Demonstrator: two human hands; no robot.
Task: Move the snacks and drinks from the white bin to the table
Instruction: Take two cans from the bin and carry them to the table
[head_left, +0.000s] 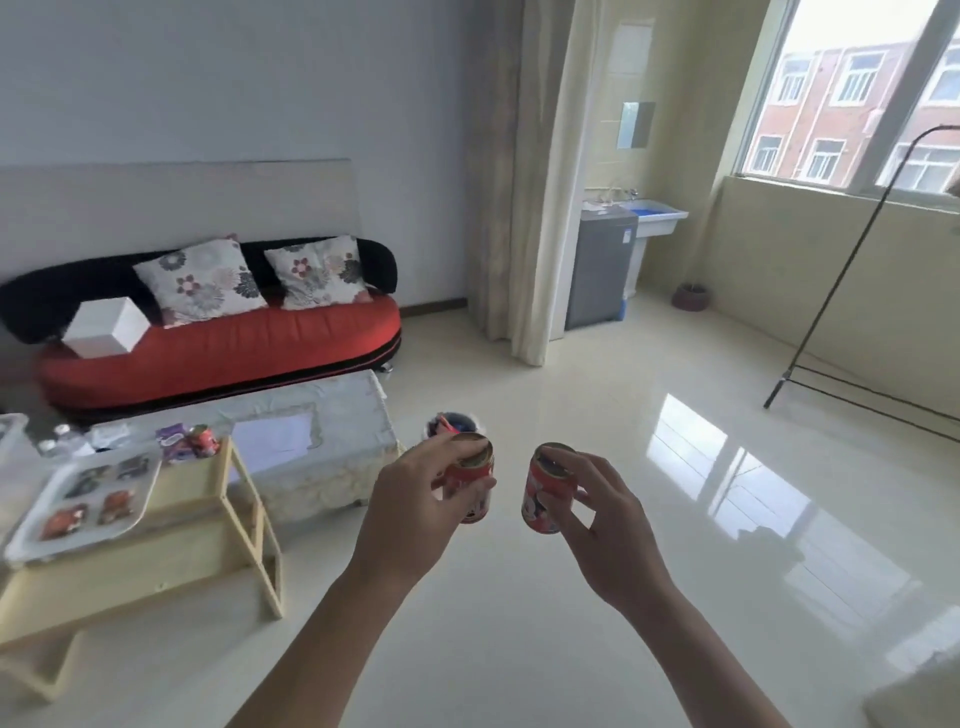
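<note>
Two small red metal drink cans: left can (470, 480) in left grip (410, 514), right can (543, 493) in right grip (608, 530). Best carried upright to pale wooden counter (182, 491).

Arms fwd: L grip (410, 514) pinches left can (469, 475), R grip (608, 525) right can (540, 491).

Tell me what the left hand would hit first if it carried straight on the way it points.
Probably the small dark container on the floor just beyond the left hand and its can; depth is unclear, so it may pass above it.
</note>
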